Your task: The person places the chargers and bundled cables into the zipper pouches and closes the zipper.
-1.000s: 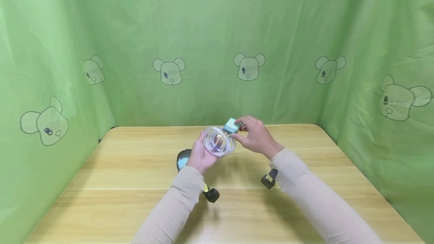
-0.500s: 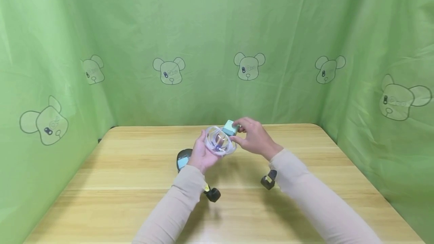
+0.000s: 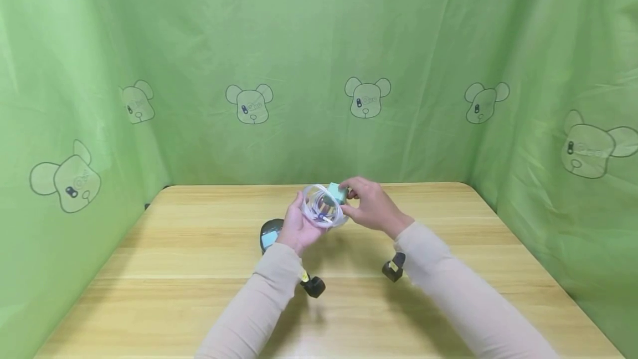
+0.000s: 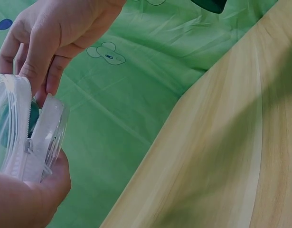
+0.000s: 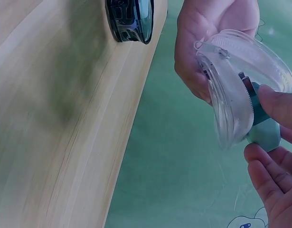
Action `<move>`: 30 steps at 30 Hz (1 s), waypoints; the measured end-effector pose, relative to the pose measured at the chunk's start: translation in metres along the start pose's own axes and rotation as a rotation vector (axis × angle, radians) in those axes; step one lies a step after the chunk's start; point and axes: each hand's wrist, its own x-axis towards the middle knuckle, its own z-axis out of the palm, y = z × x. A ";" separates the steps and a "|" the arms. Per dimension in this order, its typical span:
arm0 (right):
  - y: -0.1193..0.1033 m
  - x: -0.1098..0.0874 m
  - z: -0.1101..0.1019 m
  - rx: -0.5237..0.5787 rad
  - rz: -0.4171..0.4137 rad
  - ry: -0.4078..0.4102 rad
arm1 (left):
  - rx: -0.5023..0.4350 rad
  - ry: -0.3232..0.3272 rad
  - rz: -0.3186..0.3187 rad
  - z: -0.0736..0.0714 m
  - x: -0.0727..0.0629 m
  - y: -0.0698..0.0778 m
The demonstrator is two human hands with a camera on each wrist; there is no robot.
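A clear round zip pouch (image 3: 305, 207) with a coiled white cable (image 3: 315, 201) in it lies on the palm of my left hand (image 3: 300, 230), above the table. In the left wrist view its zipper stands apart, leaving a gap along the rim. My right hand (image 3: 375, 205) pinches a mint-green charger plug (image 3: 336, 193) between thumb and fingers. The right wrist view shows the plug (image 5: 266, 135) partly inside the pouch's mouth, its metal prongs (image 5: 248, 84) pointing inward. The thumb of my left hand (image 5: 195, 57) is hidden there behind the pouch.
A black rounded case (image 3: 269, 234) with a light-blue patch shows beside my left wrist, partly hidden by it. Black wrist cameras (image 3: 314, 287) hang under both sleeves. The wooden table (image 3: 199, 303) is enclosed by green curtains (image 3: 309, 32) with bear-head prints.
My right hand has moved the charger plug slightly down and left, into the pouch's opening. Its prongs, visible earlier from the head, are now hidden there. The left hand stays nearly still.
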 end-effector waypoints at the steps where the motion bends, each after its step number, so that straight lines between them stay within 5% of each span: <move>1: 0.000 0.000 0.001 0.004 -0.004 0.000 | 0.002 -0.002 0.000 0.000 0.000 0.000; 30: 0.002 0.005 0.010 0.049 -0.035 0.013 | 0.010 -0.021 -0.028 -0.003 0.005 0.005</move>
